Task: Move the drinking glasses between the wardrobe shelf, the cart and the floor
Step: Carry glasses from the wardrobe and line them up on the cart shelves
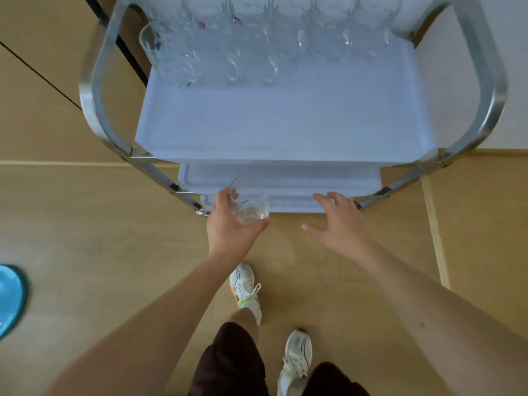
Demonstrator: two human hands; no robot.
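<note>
Left hand: grips one clear glass, upright, before the cart's lower shelves. Right hand: fingers spread, holding nothing. Other glasses: rowed along top shelf's far edge.

I have a single view, taken from a wide-angle camera worn on the person's head. It faces forward and steeply down onto the steel-framed cart with pale blue-white plastic trays, which serves as my landmark. The cart's top tray fills the upper half of the frame at close range; its lower tiers appear just below that. The tan floor lies nearer the camera than the cart. Straight edges bow near the frame borders.
</note>
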